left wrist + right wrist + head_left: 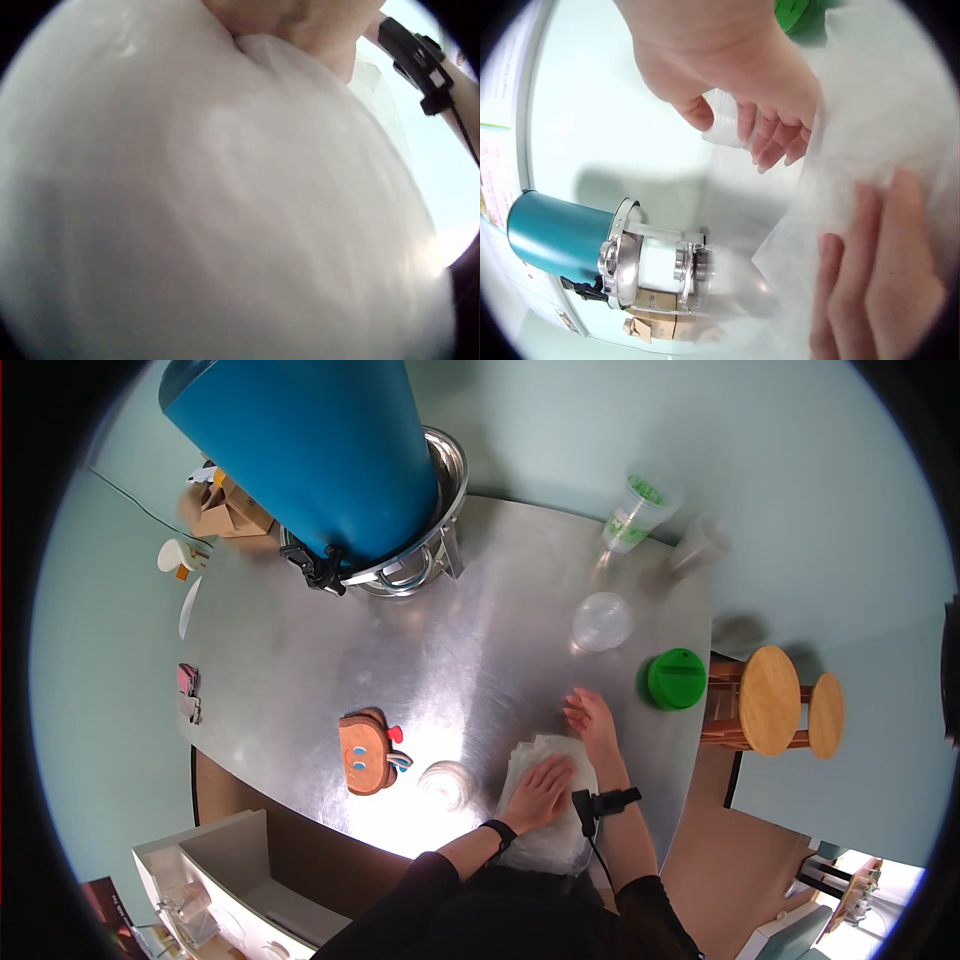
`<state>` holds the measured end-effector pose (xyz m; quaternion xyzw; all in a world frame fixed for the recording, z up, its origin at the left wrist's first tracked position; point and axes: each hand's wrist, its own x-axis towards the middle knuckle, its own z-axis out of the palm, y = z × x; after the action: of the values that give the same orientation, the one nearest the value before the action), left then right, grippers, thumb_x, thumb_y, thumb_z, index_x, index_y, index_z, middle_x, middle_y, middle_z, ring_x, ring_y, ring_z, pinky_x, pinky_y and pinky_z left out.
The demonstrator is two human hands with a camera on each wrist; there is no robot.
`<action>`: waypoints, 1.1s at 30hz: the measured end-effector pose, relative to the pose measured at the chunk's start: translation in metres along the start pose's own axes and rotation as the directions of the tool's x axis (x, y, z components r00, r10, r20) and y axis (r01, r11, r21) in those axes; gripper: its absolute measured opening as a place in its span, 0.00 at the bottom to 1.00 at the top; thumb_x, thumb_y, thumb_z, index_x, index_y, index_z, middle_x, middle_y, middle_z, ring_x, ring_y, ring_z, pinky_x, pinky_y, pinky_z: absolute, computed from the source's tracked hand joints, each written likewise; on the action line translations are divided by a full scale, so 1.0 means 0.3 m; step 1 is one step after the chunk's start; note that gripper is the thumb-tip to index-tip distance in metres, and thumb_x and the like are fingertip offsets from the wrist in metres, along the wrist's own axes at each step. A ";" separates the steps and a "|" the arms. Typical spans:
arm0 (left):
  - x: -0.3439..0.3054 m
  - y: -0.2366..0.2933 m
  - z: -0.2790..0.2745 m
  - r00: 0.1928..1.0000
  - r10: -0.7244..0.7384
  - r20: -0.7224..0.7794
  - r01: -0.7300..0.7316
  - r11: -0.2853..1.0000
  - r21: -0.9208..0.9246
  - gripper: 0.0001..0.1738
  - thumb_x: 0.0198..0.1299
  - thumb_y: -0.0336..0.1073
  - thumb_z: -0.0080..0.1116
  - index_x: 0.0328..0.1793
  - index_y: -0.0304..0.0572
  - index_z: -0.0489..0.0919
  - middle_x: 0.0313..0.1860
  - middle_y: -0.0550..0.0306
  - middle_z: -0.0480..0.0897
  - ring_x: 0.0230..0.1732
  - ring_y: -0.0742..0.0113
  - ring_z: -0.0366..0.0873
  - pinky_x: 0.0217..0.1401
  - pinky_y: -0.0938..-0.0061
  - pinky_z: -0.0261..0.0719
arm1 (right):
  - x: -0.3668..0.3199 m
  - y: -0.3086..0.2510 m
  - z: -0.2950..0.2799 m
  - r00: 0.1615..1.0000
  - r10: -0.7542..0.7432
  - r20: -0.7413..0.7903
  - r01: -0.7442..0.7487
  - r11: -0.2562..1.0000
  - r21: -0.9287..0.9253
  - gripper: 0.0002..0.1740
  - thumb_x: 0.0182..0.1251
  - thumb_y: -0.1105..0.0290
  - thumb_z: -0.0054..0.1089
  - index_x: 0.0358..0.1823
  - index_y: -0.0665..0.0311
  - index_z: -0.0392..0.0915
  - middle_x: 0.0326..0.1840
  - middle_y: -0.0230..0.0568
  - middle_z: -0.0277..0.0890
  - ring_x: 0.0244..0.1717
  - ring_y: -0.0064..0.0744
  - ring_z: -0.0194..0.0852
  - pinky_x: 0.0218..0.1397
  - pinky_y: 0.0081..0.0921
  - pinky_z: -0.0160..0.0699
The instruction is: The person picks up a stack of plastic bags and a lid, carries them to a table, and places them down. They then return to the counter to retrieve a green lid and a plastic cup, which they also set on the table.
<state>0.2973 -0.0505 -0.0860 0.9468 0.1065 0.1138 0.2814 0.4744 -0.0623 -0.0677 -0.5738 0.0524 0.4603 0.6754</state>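
A stack of thin, whitish translucent plastic bags (pixel 550 845) lies at the table's near edge, in front of the person. The left hand (pixel 543 792) rests flat on it with straight fingers, and bag film fills most of the left wrist view. Past the bags' right side, the right hand (pixel 592 725) hovers with loosely bent fingers, its edge overlapping the film in the right wrist view; no object shows in its grasp. Left of the bags sits a clear round plastic piece (pixel 447 787). Beside that lies a brown pouch (pixel 366 754) with a face on it.
A large blue cylinder (pixel 310 450) leans in a metal stand (pixel 450 550) at the back. A green-lidded container (pixel 676 680), a clear round container (pixel 602 622) and clear cups (pixel 630 520) stand on the right. Wooden stools (pixel 768 700) are beyond the table's right edge.
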 end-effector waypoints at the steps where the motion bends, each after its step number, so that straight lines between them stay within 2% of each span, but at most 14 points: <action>1: 0.000 -0.002 0.002 1.000 0.001 -0.004 -0.001 1.000 -0.015 0.29 0.51 0.39 0.51 0.61 0.44 0.63 0.63 0.54 0.63 0.66 0.56 0.55 0.65 0.63 0.52 | -0.029 0.010 -0.022 0.998 -0.039 -0.052 0.040 0.999 0.013 0.13 0.63 0.64 0.45 0.47 0.58 0.70 0.41 0.34 0.74 0.38 0.23 0.72 0.42 0.17 0.68; 5: 0.005 -0.003 -0.010 1.000 0.020 -0.002 -0.020 1.000 -0.017 0.28 0.53 0.39 0.49 0.62 0.43 0.62 0.64 0.53 0.62 0.67 0.55 0.54 0.65 0.63 0.52 | -0.140 0.052 -0.110 0.958 -0.191 -0.214 0.197 0.980 0.011 0.10 0.62 0.68 0.46 0.43 0.61 0.72 0.37 0.35 0.74 0.37 0.22 0.72 0.40 0.15 0.68; 7: 0.007 0.006 -0.036 1.000 0.023 0.015 -0.022 0.998 -0.060 0.28 0.53 0.38 0.49 0.62 0.42 0.62 0.64 0.53 0.61 0.67 0.54 0.53 0.66 0.62 0.51 | -0.183 0.087 -0.165 0.793 -0.514 -0.327 0.468 0.858 -0.214 0.07 0.61 0.72 0.47 0.38 0.64 0.73 0.29 0.35 0.73 0.30 0.21 0.72 0.33 0.13 0.69; 8: 0.012 0.008 -0.050 0.999 0.024 0.043 -0.020 0.995 -0.097 0.28 0.52 0.37 0.49 0.62 0.41 0.62 0.65 0.52 0.61 0.67 0.53 0.53 0.66 0.62 0.51 | -0.217 0.098 -0.199 0.787 -0.522 -0.330 0.476 0.853 -0.215 0.07 0.61 0.72 0.47 0.38 0.64 0.73 0.29 0.35 0.73 0.30 0.21 0.72 0.33 0.13 0.69; 11: 0.018 -0.014 -0.059 0.994 0.075 0.073 -0.063 0.986 -0.157 0.26 0.49 0.34 0.48 0.58 0.37 0.66 0.63 0.49 0.63 0.67 0.50 0.53 0.65 0.60 0.53 | -0.312 0.135 -0.281 0.788 -0.474 -0.393 0.377 0.876 -0.299 0.06 0.60 0.73 0.46 0.34 0.66 0.72 0.22 0.33 0.71 0.23 0.20 0.70 0.25 0.14 0.67; 13: 0.025 -0.020 -0.084 0.992 0.072 0.106 -0.044 0.968 -0.246 0.24 0.49 0.33 0.47 0.56 0.37 0.67 0.59 0.47 0.66 0.65 0.49 0.55 0.64 0.60 0.55 | -0.359 0.165 -0.316 0.814 -0.342 -0.470 0.227 0.931 -0.285 0.06 0.60 0.73 0.45 0.32 0.66 0.72 0.18 0.32 0.69 0.19 0.20 0.68 0.21 0.15 0.65; 16: 0.035 -0.006 -0.168 0.992 0.049 0.120 0.003 0.917 -0.398 0.22 0.49 0.32 0.48 0.53 0.38 0.69 0.53 0.44 0.71 0.61 0.46 0.61 0.61 0.59 0.59 | -0.391 0.237 -0.377 0.820 -0.286 -0.495 0.104 0.926 -0.363 0.07 0.60 0.73 0.45 0.30 0.65 0.73 0.18 0.32 0.70 0.20 0.20 0.69 0.22 0.15 0.66; 17: 0.028 0.003 -0.205 0.994 0.028 0.109 0.026 0.886 -0.462 0.20 0.50 0.33 0.48 0.52 0.38 0.70 0.50 0.43 0.73 0.59 0.45 0.63 0.60 0.59 0.61 | -0.397 0.271 -0.401 0.818 -0.291 -0.496 0.111 0.926 -0.360 0.07 0.60 0.73 0.45 0.30 0.65 0.73 0.18 0.32 0.70 0.20 0.20 0.69 0.22 0.15 0.66; 20: -0.008 0.013 -0.269 1.000 0.015 0.021 -0.005 0.913 -0.408 0.18 0.50 0.34 0.49 0.48 0.39 0.72 0.45 0.44 0.75 0.53 0.47 0.68 0.55 0.60 0.66 | -0.384 0.335 -0.439 0.838 -0.299 -0.458 0.072 0.891 -0.449 0.08 0.59 0.72 0.46 0.29 0.66 0.73 0.19 0.34 0.72 0.22 0.22 0.71 0.25 0.18 0.70; 22: -0.054 -0.013 -0.249 0.996 -0.052 0.068 0.075 0.912 -0.403 0.15 0.50 0.34 0.49 0.45 0.39 0.73 0.42 0.46 0.75 0.50 0.49 0.70 0.52 0.61 0.67 | -0.386 0.353 -0.444 0.848 -0.357 -0.391 0.028 0.768 -0.640 0.08 0.59 0.71 0.48 0.33 0.68 0.73 0.24 0.35 0.74 0.25 0.23 0.72 0.29 0.18 0.72; 23: -0.081 -0.023 -0.241 0.986 -0.123 0.115 0.159 0.905 -0.396 0.13 0.50 0.34 0.50 0.42 0.39 0.74 0.40 0.47 0.76 0.47 0.50 0.71 0.49 0.62 0.69 | -0.383 0.362 -0.448 0.846 -0.360 -0.393 0.033 0.771 -0.636 0.08 0.59 0.71 0.48 0.33 0.68 0.73 0.24 0.35 0.74 0.25 0.23 0.72 0.29 0.18 0.72; 26: -0.144 -0.027 -0.246 0.987 -0.160 0.030 0.160 0.922 -0.351 0.09 0.50 0.32 0.49 0.37 0.38 0.73 0.35 0.49 0.76 0.42 0.52 0.72 0.44 0.64 0.70 | -0.370 0.354 -0.447 0.878 -0.308 -0.367 0.030 0.800 -0.599 0.08 0.58 0.70 0.49 0.34 0.68 0.73 0.27 0.36 0.75 0.27 0.23 0.73 0.33 0.20 0.72; 28: -0.173 -0.031 -0.250 0.981 -0.192 0.018 0.184 0.906 -0.380 0.08 0.50 0.32 0.49 0.37 0.38 0.73 0.34 0.49 0.75 0.41 0.52 0.72 0.44 0.65 0.71 | -0.369 0.359 -0.442 0.876 -0.335 -0.347 0.016 0.739 -0.673 0.10 0.55 0.67 0.50 0.32 0.67 0.75 0.26 0.39 0.77 0.30 0.30 0.75 0.36 0.25 0.72; 33: -0.233 -0.062 -0.221 0.971 -0.238 0.035 0.228 0.868 -0.440 0.09 0.51 0.32 0.49 0.39 0.38 0.71 0.34 0.49 0.74 0.39 0.51 0.73 0.42 0.65 0.72 | -0.364 0.366 -0.425 0.889 -0.388 -0.242 0.067 0.634 -0.770 0.11 0.56 0.67 0.51 0.35 0.68 0.74 0.28 0.39 0.76 0.33 0.29 0.73 0.38 0.24 0.71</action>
<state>0.2100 -0.0201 -0.0530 0.8374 0.1943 0.1099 0.4989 0.3955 -0.2378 -0.1249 -0.8790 -0.0825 0.2274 0.4109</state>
